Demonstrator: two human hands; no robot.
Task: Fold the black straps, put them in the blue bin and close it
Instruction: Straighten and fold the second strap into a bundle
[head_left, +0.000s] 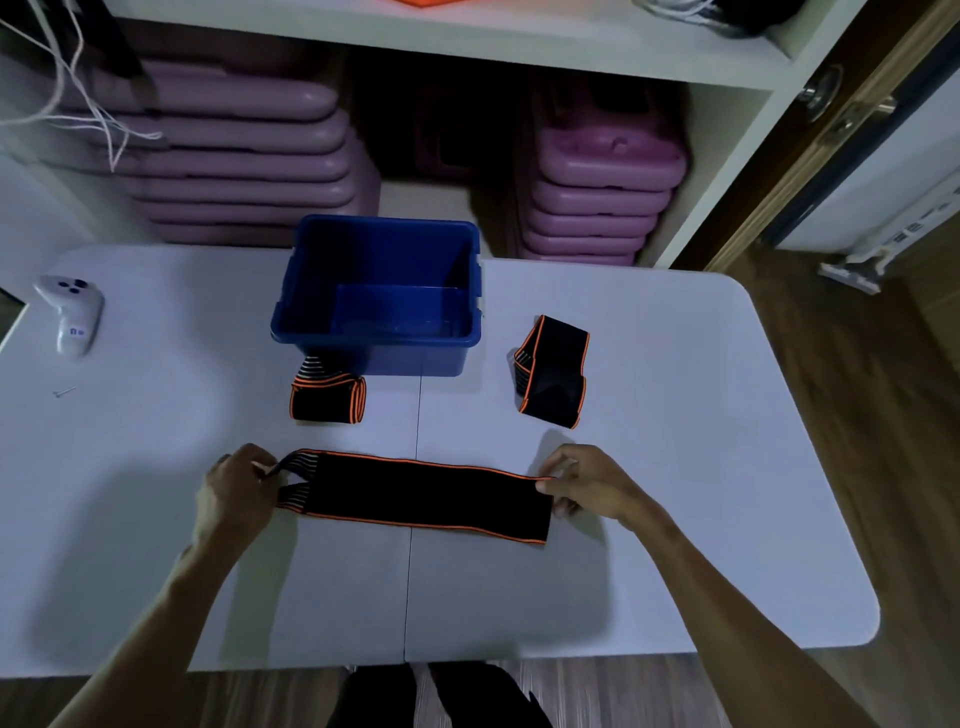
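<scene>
A long black strap with orange edges (421, 496) lies flat across the middle of the white table (675, 519). My left hand (236, 493) pinches its striped left end. My right hand (584, 480) pinches its right end. A folded black strap (328, 399) sits just in front of the blue bin (379, 296), at its left corner. Another folded strap (553, 371) lies to the right of the bin. The bin is open and looks empty; no lid is in view.
A white handheld controller (71, 312) lies at the table's far left, with a small screw (65, 391) near it. Behind the table stand white shelves holding stacks of pink plastic items (234, 166). A wooden door frame (810, 140) is at the right.
</scene>
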